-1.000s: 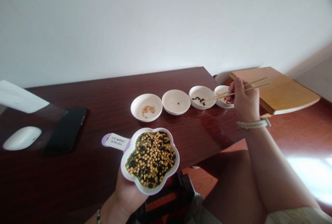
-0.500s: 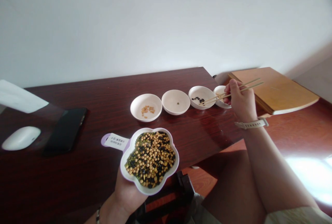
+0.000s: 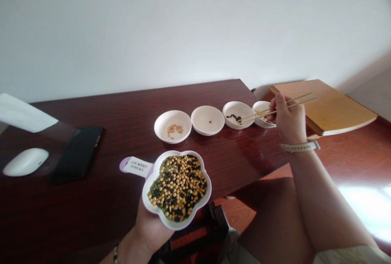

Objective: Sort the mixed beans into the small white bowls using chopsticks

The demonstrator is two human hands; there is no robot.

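My left hand (image 3: 149,227) holds from below a flower-shaped white bowl (image 3: 176,188) full of mixed yellow, black and green beans. My right hand (image 3: 288,119), with a watch on its wrist, grips a pair of wooden chopsticks (image 3: 275,109). Their tips reach over the third small white dish (image 3: 238,114), which holds a few black beans. In a row on the dark wooden table (image 3: 122,109) stand a dish of yellow beans (image 3: 172,126), a dish with one green bean (image 3: 207,119), and a fourth dish (image 3: 262,113) partly hidden by my right hand.
A black phone (image 3: 77,154) and a white mouse (image 3: 26,161) lie at the left, with a white sheet (image 3: 21,113) behind them. A labelled purple tag (image 3: 134,166) lies beside the bowl. A light wooden board (image 3: 326,105) sits at the right. My bare leg is below.
My right hand with the chopsticks shifted slightly left and back again over the dish of black beans. The bowl in my left hand has stayed put.
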